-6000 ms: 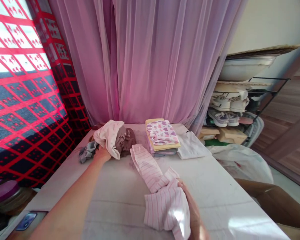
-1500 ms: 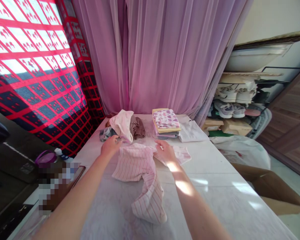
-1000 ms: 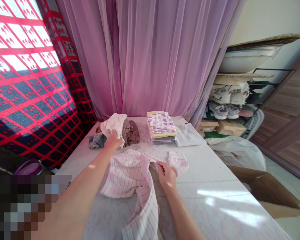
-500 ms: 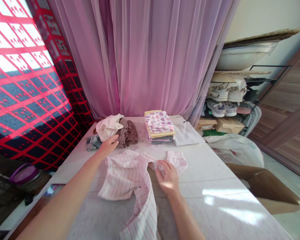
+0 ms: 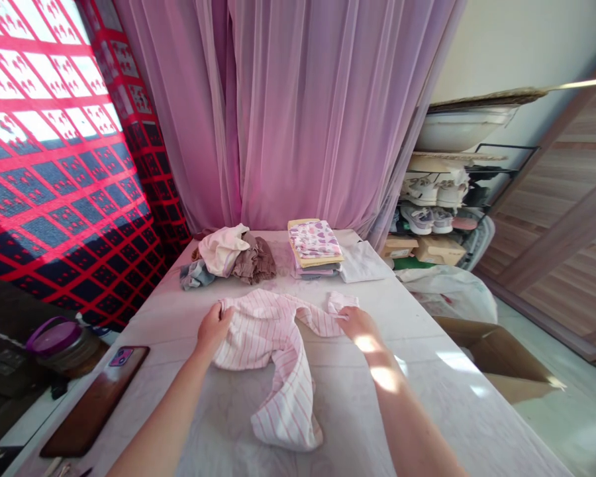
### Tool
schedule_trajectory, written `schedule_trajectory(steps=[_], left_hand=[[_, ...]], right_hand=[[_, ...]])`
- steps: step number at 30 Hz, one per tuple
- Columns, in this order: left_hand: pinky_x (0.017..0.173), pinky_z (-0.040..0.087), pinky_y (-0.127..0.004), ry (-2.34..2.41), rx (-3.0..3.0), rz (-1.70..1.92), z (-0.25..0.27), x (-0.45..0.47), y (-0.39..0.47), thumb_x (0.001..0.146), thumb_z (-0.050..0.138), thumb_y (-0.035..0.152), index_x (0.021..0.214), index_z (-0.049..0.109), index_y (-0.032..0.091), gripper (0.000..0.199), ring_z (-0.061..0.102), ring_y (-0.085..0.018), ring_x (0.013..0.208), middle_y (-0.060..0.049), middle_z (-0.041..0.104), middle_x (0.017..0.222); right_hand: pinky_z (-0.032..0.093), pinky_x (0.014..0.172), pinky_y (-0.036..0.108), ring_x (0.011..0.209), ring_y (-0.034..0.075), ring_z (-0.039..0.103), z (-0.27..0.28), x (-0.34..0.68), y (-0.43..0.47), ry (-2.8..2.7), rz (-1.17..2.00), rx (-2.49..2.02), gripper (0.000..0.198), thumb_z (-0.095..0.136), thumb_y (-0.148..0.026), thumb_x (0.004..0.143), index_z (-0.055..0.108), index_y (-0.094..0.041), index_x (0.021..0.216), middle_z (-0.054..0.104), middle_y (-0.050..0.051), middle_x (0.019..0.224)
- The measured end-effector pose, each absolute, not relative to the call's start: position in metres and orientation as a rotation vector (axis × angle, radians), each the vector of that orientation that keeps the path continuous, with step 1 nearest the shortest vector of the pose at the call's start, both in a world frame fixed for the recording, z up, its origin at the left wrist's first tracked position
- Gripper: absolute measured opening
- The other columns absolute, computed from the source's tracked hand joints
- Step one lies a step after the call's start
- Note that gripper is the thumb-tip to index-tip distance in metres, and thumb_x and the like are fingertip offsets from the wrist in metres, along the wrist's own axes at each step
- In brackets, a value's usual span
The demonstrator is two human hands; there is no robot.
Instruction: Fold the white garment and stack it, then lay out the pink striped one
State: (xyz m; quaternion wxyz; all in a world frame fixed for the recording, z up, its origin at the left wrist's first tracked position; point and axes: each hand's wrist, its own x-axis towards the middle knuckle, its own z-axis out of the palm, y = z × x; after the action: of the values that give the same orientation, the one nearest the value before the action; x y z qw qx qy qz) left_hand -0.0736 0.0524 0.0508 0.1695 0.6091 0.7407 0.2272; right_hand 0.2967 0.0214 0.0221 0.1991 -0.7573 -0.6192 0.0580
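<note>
A: Where is the striped garment [image 5: 278, 331]?
B: On the table [image 5: 362, 417], right in front of the person and between the two hands. One long part reaches toward the person, and another stretches off to the right.

A: What is the left hand [image 5: 213, 328] doing?
B: It pinches the garment's left edge, with thumb and fingers together on the cloth.

A: And the right hand [image 5: 358, 324]?
B: It pinches the right end. A small striped bit sticks out just beyond the fingers; I can't tell whether it belongs to the same piece.

A: What lies farther back?
B: On the left there's a loose heap: a white cloth [image 5: 222, 250] on top, brown clothes [image 5: 258, 260] against its right side and a grey cloth [image 5: 197, 274] at its lower left. Well to the right of that is a folded stack, with a heart-print cloth [image 5: 315, 238] on a yellow cloth [image 5: 324, 261]. A white folded piece [image 5: 365, 265] lies just beside the stack.

A: Anything by the left arm?
B: A phone [image 5: 97, 401], camera side up, near the table's left edge. Past it stands a jar [image 5: 62, 344] with a purple lid.

A: And around the table?
B: A purple curtain [image 5: 298, 119] hangs behind, and a cardboard box [image 5: 506, 351] stands at the right.
</note>
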Motion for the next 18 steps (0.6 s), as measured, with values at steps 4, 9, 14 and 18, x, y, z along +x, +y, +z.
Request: schedule_trajectory(steps=[4, 9, 14, 18], left_hand=[[0.071, 0.048, -0.029, 2.149, 1.635, 0.904, 0.063, -0.094, 0.055, 0.090, 0.038, 0.045, 0.096, 0.058, 0.023, 0.030, 0.065, -0.022, 0.082, -0.001, 0.067, 0.080], [0.088, 0.049, -0.039, 2.275, 1.420, 0.791, 0.063, -0.143, 0.063, 0.089, 0.045, 0.042, 0.129, 0.055, 0.020, 0.046, 0.066, -0.030, 0.106, -0.011, 0.071, 0.109], [0.107, 0.041, -0.035, 2.146, 1.284, 0.879, 0.032, -0.155, 0.048, 0.087, 0.054, 0.042, 0.147, 0.038, 0.014, 0.068, 0.054, -0.026, 0.129, -0.015, 0.058, 0.139], [0.108, 0.040, -0.036, 2.145, 1.257, 0.977, 0.015, -0.152, 0.029, 0.086, 0.055, 0.041, 0.146, 0.039, 0.014, 0.067, 0.056, -0.026, 0.127, -0.014, 0.058, 0.139]], right_hand=[[0.047, 0.090, 0.037, 0.101, 0.027, 0.063, 0.039, 0.293, 0.038, -1.654, 0.044, -2.011, 0.026, 0.055, -0.018, 0.082, 0.072, -0.020, 0.101, 0.069, 0.013, 0.106], [0.042, 0.103, 0.042, 0.121, 0.029, 0.054, 0.050, 0.254, 0.029, -1.604, 0.082, -1.859, 0.046, 0.058, -0.017, 0.077, 0.064, -0.016, 0.122, 0.060, 0.016, 0.130], [0.052, 0.081, 0.031, 0.089, 0.020, 0.068, 0.057, 0.197, -0.024, -1.798, 0.607, -1.572, 0.032, 0.055, -0.035, 0.085, 0.071, -0.027, 0.111, 0.073, 0.004, 0.103], [0.051, 0.065, 0.030, 0.077, 0.023, 0.069, 0.053, 0.167, -0.059, -2.029, 0.640, -1.584, 0.054, 0.071, -0.042, 0.071, 0.065, -0.034, 0.124, 0.073, 0.004, 0.095]])
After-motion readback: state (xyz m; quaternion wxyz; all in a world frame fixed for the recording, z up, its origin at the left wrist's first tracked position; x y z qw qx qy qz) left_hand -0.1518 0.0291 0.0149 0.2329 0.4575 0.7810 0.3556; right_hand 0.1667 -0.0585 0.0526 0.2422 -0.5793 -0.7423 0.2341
